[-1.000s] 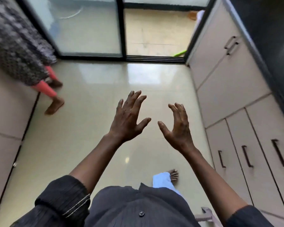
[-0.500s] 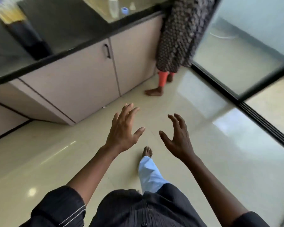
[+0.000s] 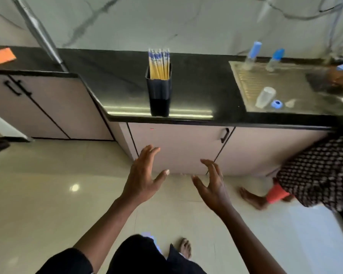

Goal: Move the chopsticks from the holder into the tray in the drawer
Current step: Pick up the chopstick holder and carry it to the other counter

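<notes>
The whole picture is a bit blurry, most of all at its sides. The chopsticks [image 3: 159, 65] are yellow with blue and white tops. Only their top halves show, because the bottom halves are hidden inside the dark holder [image 3: 159, 95]. They are too blurry to count. The holder stands upright on the black counter [image 3: 196, 91], right by its front edge and near the corner where the counter bends away to the left.

At the right end of the counter is a metal sink [image 3: 265, 84], cut off by the side of the picture. Two bottles with blue tops [image 3: 252, 53] stand at its back edge. A clear cup [image 3: 265, 96] lies on its side near the front edge, with a small blue ring [image 3: 276, 104] just beside it. Another person in a dotted dress [image 3: 321, 175] stands at the sink, mostly cut off. An orange thing [image 3: 0, 56] sits at the far left of the counter, too blurry to tell what it is. Any writing is too blurry to read.

The left hand [image 3: 142, 178] and the right hand [image 3: 212, 186] are up in the air in front of a closed cupboard door [image 3: 178, 149], lower than the counter's front edge and well apart from the holder. Both hands have their fingers spread wide and a little bent, and they hold nothing. The arms' dark sleeves are cut off at the bottom
</notes>
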